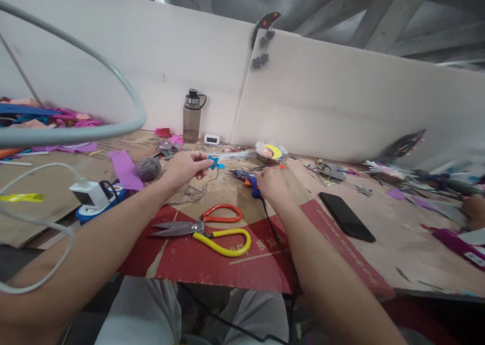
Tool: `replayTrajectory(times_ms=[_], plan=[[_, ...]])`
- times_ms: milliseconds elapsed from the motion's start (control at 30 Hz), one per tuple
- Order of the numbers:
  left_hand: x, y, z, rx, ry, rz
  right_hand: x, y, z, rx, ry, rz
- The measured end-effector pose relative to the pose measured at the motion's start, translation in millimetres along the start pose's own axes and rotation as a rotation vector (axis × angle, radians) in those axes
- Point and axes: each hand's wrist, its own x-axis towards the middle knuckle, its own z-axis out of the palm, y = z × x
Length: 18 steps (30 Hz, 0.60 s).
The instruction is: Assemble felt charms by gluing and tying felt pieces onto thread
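My left hand (187,167) pinches a small blue felt piece (215,162) and holds it just above the cardboard-covered table (386,244). My right hand (272,183) rests on the table, wrapped around the handle of a blue and orange glue gun (246,177) whose black cord (273,234) runs back toward me. The gun's nozzle points left, toward the felt piece, a short gap away. In front of both hands lie scissors (206,230) with one orange and one yellow loop.
A black phone (346,216) lies to the right. A ball of grey yarn (148,168), a water bottle (191,116), a small bowl (270,153) and felt scraps (56,117) crowd the back. A white charger (89,193) and cables sit left. Another person's hand (474,209) shows far right.
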Motion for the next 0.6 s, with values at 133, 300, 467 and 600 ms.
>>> replayTrajectory(times_ms=[133, 300, 467, 600], plan=[[0, -4, -1, 0.021, -0.022, 0.038, -16, -39, 5, 0.535, -0.024, -0.195], [2, -6, -3, -0.007, -0.021, 0.063, -30, -78, 24, 1.008, -0.412, -0.09], [1, 0, -2, -0.072, 0.05, 0.051, -21, -82, 21, 0.705, -0.214, -0.183], [-1, 3, -2, -0.102, 0.033, 0.013, -17, -84, 13, 0.523, 0.004, -0.317]])
